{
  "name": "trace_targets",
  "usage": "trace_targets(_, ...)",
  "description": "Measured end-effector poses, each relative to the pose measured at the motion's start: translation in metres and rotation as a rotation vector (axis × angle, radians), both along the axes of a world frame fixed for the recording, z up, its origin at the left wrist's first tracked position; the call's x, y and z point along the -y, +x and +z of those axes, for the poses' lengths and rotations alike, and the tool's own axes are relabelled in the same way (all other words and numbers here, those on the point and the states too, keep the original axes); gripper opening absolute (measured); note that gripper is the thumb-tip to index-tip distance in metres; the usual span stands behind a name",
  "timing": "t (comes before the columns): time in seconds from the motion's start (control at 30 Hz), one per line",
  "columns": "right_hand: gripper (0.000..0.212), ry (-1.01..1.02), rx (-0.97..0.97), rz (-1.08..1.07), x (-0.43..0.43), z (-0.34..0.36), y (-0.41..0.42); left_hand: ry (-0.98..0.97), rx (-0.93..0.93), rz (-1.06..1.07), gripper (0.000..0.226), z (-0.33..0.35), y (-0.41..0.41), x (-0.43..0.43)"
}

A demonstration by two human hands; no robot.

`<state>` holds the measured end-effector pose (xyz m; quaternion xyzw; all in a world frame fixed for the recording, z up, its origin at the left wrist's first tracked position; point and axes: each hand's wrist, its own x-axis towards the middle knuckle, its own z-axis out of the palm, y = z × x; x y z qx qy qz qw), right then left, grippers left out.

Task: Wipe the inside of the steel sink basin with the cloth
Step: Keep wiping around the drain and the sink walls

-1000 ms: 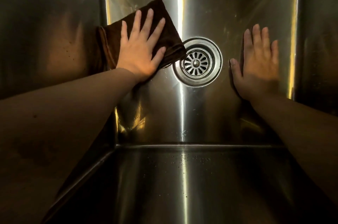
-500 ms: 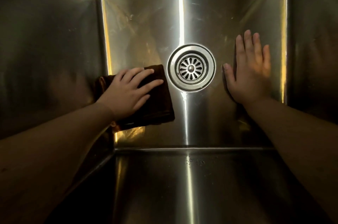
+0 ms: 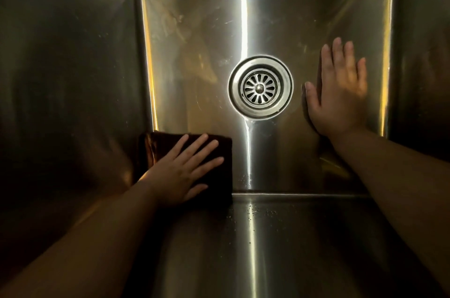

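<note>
The cloth [image 3: 194, 151], dark and folded, lies flat under the left hand [image 3: 181, 176], whose straight, spread fingers [image 3: 203, 150] press it into the sink [image 3: 194, 54] floor's near-left corner. Right hand [image 3: 341, 100] rests flat, fingers straight, thumb toward the drain [image 3: 260, 87].

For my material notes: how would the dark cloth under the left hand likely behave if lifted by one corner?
The cloth would probably droop and unfold: folded layers show at its left edge. Pushed, it likely slides easily, since the left hand presses it flat on the smooth steel basin. It should not roll.
</note>
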<state>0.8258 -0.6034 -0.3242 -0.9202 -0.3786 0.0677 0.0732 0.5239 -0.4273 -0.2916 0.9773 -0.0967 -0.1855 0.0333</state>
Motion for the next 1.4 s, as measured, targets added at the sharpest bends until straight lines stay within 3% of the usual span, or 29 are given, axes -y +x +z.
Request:
trace_targets(0.23,0.07,-0.01,-0.012,-0.01,0.0,0.0,0.0,0.001,0.062,0.066,0.066,-0.007,0.011,-0.01)
trace_targets(0.47,0.07,-0.045,-0.004,-0.01,-0.001,0.0,0.001,0.05,0.092,0.503,0.071,-0.015,0.079,-0.041)
trace_targets(0.67,0.072,-0.062,-0.013,-0.01,-0.002,0.002,0.002,0.093,0.151,0.753,0.069,-0.024,0.151,-0.09)
trace_targets(0.9,0.071,-0.046,-0.005,-0.016,-0.002,0.0,0.002,0.116,0.207,0.818,0.065,-0.026,0.192,-0.124)
trace_targets(1.13,0.071,-0.051,-0.018,-0.014,-0.003,0.001,0.002,0.064,0.236,0.951,0.06,-0.026,0.155,-0.091)
trace_targets(1.23,0.072,-0.053,-0.039,-0.026,-0.004,0.004,0.002,0.112,0.199,1.153,0.059,-0.019,0.143,-0.069)
trace_targets(1.33,0.072,-0.057,-0.054,-0.029,-0.005,0.006,0.003,0.058,0.156,1.512,0.061,-0.018,0.162,-0.039)
trace_targets(1.4,0.072,-0.061,-0.063,-0.027,-0.005,0.006,0.004,0.033,0.107,1.579,0.064,-0.017,0.172,-0.034)
